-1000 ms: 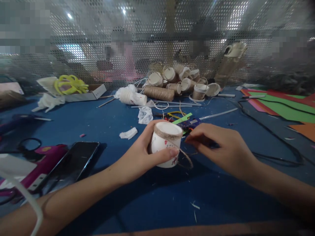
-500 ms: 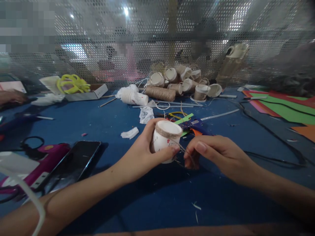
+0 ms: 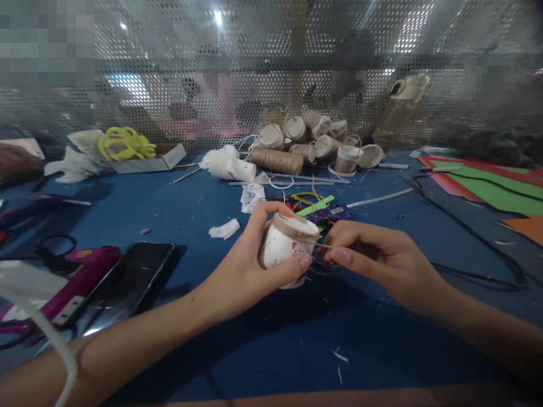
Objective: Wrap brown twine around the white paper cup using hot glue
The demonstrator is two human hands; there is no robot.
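Observation:
A white paper cup (image 3: 280, 250) with small printed marks is gripped by my left hand (image 3: 248, 265), thumb in front and fingers around its far side. Several turns of brown twine (image 3: 292, 229) circle the cup just under its rim, and the cup tilts a little to the right. From the wrapped band a strand runs taut to my right hand (image 3: 377, 257), which pinches it between thumb and forefinger. A looser length of twine hangs below the right fingers. Behind the cup lies a blue glue gun (image 3: 328, 213), partly hidden, with a green paper strip (image 3: 316, 205) over it.
At the back lie twine-wrapped cups (image 3: 324, 147), a roll of twine (image 3: 278, 161) and stacked paper cups (image 3: 231, 168). To the left are a phone (image 3: 131, 277) and a magenta power strip (image 3: 91, 280). Coloured paper (image 3: 496, 181) and a black cable (image 3: 470, 226) are on the right.
The cup has tilted further right and shifted slightly. My right hand has risen a little, and the strand has gone from slack and slanting to taut. At far left, a hand and white plastic have moved.

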